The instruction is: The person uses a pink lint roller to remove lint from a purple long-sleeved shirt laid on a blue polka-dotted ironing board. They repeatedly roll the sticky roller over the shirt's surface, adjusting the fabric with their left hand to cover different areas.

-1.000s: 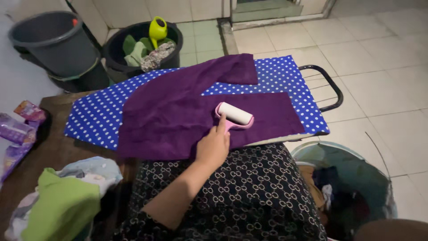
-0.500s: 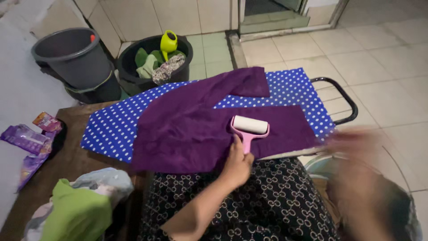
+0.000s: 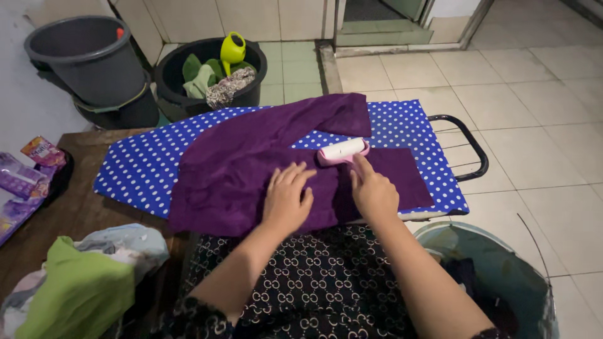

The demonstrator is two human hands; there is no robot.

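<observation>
A purple garment (image 3: 245,164) lies spread on a blue ironing board with white dots (image 3: 141,169) across my lap. My left hand (image 3: 287,198) rests flat on the cloth, fingers apart, holding nothing. Just to its right, my right hand (image 3: 373,189) grips the pink handle of a lint roller (image 3: 342,150), index finger stretched along it. The white roll lies on the garment near the board's far edge.
A grey bucket (image 3: 81,58) and a black tub (image 3: 188,59) holding clothes and a yellow-green watering can (image 3: 232,47) stand beyond the board. Purple packets (image 3: 25,179) and a clothes pile (image 3: 81,282) sit on the wooden table (image 3: 81,210) at left. A teal basket (image 3: 509,263) stands at right.
The roller passed from my left hand to my right and moved farther up the garment. My left hand now lies flat on the cloth.
</observation>
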